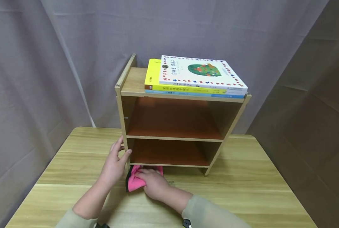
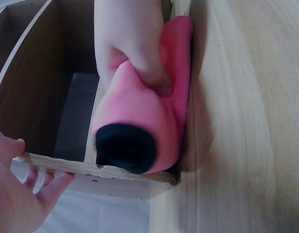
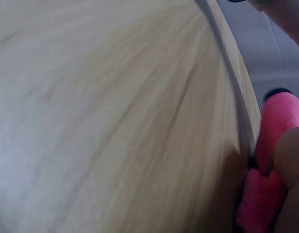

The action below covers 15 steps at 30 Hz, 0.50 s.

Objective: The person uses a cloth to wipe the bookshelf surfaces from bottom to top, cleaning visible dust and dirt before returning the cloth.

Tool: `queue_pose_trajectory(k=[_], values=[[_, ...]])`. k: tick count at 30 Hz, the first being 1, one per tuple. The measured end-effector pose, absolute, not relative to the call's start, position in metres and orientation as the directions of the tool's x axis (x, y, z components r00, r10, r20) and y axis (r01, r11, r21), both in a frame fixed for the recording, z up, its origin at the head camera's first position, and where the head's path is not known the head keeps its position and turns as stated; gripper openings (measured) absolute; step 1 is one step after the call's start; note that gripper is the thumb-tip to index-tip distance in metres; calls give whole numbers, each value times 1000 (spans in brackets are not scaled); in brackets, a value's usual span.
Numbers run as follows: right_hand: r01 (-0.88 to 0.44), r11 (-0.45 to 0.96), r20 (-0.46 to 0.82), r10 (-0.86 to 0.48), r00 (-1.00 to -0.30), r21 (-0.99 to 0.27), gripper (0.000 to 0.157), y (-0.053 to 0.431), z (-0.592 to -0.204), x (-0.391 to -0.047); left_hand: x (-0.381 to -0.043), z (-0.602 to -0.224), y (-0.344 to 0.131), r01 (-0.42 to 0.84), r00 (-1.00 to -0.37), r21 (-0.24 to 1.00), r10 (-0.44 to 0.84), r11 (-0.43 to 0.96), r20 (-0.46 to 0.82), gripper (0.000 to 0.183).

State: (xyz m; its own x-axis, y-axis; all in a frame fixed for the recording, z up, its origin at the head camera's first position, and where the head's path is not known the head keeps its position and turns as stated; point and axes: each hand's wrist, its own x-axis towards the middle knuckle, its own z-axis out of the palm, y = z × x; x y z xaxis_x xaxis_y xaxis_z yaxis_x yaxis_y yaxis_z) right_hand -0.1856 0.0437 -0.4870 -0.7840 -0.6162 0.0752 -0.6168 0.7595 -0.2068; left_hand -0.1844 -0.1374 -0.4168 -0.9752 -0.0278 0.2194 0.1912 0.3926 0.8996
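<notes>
A small wooden bookshelf stands on the table, with reddish-brown boards inside. My left hand grips its left side panel low down; in the left wrist view the thumb lies over the panel's edge and the fingers are on the outer face. Below the lowest board, my right hand holds a pink cloth with a black border. Bunched up, the cloth sits in the low gap between that board and the tabletop. In the right wrist view the cloth is partly covered by the hand.
Several books lie stacked on the shelf's top, a white picture book uppermost and a yellow book under it. The wooden table extends around the shelf. Grey curtains hang behind and at the left; a brownish cloth hangs at the right.
</notes>
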Motion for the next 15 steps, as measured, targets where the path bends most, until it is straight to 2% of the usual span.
queue_pose_trajectory(k=[5,15], values=[[-692,707,92,-687,-721,-149,58,48,-488,-188,-185,-418,-139,205,-971,895,-33,395,237,64],[-737,659,98,-732,-674,-151,65,58,-489,-194,-185,-419,-139,198,-972,887,-33,416,233,66]])
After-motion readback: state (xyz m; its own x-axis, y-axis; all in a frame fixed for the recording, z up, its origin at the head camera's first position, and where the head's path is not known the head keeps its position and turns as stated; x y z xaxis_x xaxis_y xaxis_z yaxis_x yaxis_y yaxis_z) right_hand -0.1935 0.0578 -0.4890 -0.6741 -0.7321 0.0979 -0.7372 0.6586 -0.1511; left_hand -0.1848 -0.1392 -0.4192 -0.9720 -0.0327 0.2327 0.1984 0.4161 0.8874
